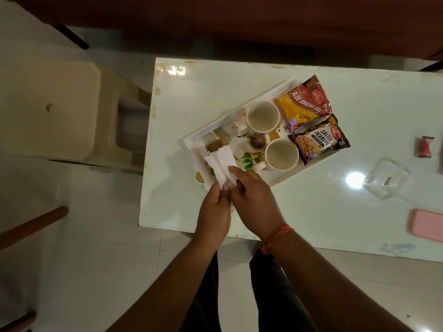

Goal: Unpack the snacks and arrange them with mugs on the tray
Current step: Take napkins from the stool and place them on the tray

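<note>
While both hands (236,200) pinch seemingly white paper (221,167), packets read "SALTED PEANUTS" (320,141), "ALOO BHUJIA" (305,104).

I see both forearms reaching forward and up from the bottom edge, converging so the hands meet. My left hand (214,209) is curled, fingertips pinched together at the top. My right hand (255,202) lies palm-down just beside it, fingers bent toward the left, touching it; an orange thread band (275,237) circles that wrist.
</note>
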`<state>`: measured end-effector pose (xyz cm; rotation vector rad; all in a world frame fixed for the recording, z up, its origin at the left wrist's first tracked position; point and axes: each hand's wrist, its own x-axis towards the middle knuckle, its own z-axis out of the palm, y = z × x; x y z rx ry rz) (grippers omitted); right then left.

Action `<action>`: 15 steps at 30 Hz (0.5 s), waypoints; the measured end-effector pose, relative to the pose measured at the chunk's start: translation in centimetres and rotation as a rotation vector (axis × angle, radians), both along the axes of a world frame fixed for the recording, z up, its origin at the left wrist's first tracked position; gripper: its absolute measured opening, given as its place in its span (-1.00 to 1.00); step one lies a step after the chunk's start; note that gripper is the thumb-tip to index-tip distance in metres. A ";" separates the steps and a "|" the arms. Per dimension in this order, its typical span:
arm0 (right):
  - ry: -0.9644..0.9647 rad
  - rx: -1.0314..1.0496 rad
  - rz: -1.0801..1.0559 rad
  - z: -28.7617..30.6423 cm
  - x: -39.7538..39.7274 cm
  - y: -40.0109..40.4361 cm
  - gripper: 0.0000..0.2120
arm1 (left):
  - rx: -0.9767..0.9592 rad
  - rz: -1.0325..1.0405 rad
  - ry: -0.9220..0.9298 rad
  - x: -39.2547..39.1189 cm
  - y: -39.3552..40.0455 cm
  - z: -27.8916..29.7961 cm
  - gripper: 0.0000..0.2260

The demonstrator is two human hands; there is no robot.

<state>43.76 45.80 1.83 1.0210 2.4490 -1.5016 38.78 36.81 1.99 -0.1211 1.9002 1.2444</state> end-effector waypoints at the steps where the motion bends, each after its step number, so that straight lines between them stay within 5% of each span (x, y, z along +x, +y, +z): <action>1: -0.002 -0.003 0.010 0.0 -0.1 0.0 -0.58 | 0.021 0.026 -0.032 0.0 -0.1 -0.1 -0.74; 15: -0.001 -0.058 0.041 -0.4 -1.1 -1.1 -0.59 | 0.126 0.207 -0.242 -1.0 -1.3 -1.1 -0.68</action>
